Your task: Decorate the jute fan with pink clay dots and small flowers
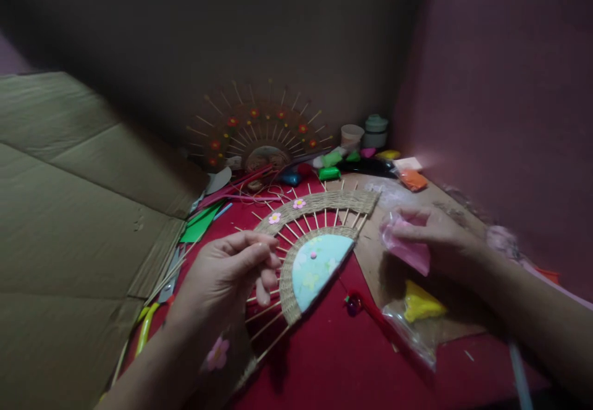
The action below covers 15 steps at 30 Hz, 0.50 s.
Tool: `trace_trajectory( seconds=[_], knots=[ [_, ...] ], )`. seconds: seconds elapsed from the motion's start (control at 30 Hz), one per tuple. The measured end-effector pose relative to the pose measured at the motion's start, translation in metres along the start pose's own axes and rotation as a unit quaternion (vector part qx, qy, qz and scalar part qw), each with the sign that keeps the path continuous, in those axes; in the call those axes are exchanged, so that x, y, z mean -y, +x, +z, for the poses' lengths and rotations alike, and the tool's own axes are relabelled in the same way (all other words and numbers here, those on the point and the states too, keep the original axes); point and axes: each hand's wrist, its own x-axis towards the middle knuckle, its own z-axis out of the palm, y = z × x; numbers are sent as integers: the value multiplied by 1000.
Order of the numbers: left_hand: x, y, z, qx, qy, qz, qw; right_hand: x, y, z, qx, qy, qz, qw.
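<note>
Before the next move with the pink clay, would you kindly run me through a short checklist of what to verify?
1. Right hand has the pink clay packet in its fingers: ok.
2. Left hand pinches something small: cannot tell what.
3. Woven fan piece lies flat on the red cloth: ok.
4. Pink flowers sit on the woven band: ok.
5. Yellow clay bag lies beside the right hand: ok.
6. Light on the work: dim, not ok.
</note>
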Motion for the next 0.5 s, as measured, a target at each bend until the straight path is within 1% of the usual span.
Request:
trace_trajectory(
  seconds=[0.07,0.17,0.23,0.3,0.4,0.5],
  knots=[
    [-1,-2,2,7,-12,-16,1000,-1,0,0,2,-1,1,1000],
    [-3,-6,7,37,-28,-37,998,-4,2,-1,10,12,-2,1000],
    [-3,-10,11,55,-31,-38,997,-5,4,-1,19,20,-3,1000],
    [-2,-14,15,65,-30,-29,997,-5,5,-2,30,24,-7,999],
    [2,-21,24,72,-13,4,997,-5,6,-3,53,27,-19,998],
    [8,-27,35,60,30,26,997,-5,5,-2,72,31,-24,997]
  ],
)
